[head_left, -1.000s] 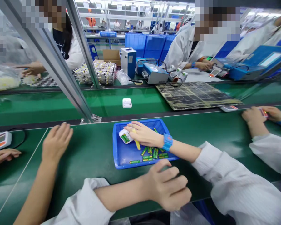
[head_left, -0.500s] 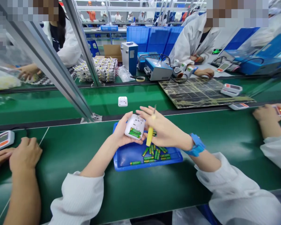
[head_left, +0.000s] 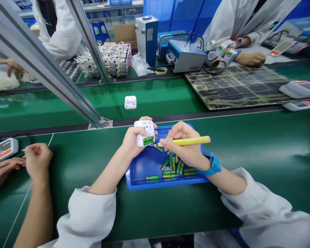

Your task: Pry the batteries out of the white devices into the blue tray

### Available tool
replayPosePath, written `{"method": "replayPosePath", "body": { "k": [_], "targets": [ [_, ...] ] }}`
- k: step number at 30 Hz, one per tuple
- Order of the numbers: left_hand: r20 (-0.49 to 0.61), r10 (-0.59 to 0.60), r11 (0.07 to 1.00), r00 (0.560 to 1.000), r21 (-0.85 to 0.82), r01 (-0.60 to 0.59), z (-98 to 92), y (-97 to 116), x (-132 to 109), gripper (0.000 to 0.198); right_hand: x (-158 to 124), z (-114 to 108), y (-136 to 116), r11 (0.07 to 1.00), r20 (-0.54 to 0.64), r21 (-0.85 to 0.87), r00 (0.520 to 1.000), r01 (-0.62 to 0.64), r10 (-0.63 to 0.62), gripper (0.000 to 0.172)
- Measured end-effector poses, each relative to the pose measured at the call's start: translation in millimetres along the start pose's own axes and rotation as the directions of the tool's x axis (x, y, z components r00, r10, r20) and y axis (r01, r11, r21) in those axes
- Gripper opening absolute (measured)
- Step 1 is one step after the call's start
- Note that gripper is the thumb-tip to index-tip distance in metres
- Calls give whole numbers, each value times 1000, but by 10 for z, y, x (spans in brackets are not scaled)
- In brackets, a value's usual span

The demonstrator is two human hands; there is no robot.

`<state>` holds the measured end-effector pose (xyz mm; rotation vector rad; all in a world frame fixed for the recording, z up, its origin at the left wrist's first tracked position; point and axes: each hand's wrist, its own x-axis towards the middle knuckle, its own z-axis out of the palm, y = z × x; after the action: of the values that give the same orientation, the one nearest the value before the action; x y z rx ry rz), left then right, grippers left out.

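Observation:
My left hand (head_left: 133,139) is closed around a small white plastic device (head_left: 142,130) above the tray. Two green batteries (head_left: 148,140) lie side by side in its open compartment. My right hand (head_left: 186,146) grips a slim yellow pen-like tool (head_left: 192,141) between thumb and fingers; its exact kind is unclear. The tool's thin tip points left, at the lower edge of the device by the batteries; whether it touches cannot be made out. Below both hands, a blue tray (head_left: 142,186) holds several loose green batteries (head_left: 179,167).
A similar white device (head_left: 130,102) lies beyond the dark ledge. A metal post (head_left: 74,100) slants down at left. At far left are a co-worker's hands (head_left: 37,158) and an orange-marked meter (head_left: 5,149). A dark patterned board (head_left: 237,86) and white devices (head_left: 301,89) are at right.
My right hand has turned the yellow tool from upright to nearly level, its tip now at the device. My left thumb has moved onto the device's face. The view has tilted down.

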<state>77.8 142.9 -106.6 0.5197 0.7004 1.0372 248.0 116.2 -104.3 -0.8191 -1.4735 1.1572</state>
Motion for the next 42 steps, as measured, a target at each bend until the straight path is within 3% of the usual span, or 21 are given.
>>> {"method": "replayPosePath", "body": {
  "k": [9, 22, 26, 32, 39, 42],
  "targets": [
    [42, 129, 984, 991, 121, -133, 95, -48, -53, 48, -34, 12, 2, 995, -21, -99, 999, 27, -30, 29],
    [31, 176, 971, 984, 159, -179, 110, -76, -59, 46, -74, -9, 5, 967, 6, -210, 989, 145, -147, 28],
    [32, 185, 971, 982, 148, -188, 109, -85, -47, 45, -75, 6, -38, 926, 42, -297, 972, 232, -230, 30],
    [17, 191, 966, 981, 171, -191, 116, -88, -53, 46, -83, 35, -88, 850, 79, -457, 964, 262, -255, 32],
    [27, 235, 935, 972, 268, -233, 104, -120, -42, 49, -101, 39, -160, 579, 323, -612, 839, 539, -438, 37],
    [38, 239, 924, 970, 297, -239, 103, -137, -31, 52, -128, 47, -165, 500, 361, -611, 778, 614, -514, 38]
  ]
}}
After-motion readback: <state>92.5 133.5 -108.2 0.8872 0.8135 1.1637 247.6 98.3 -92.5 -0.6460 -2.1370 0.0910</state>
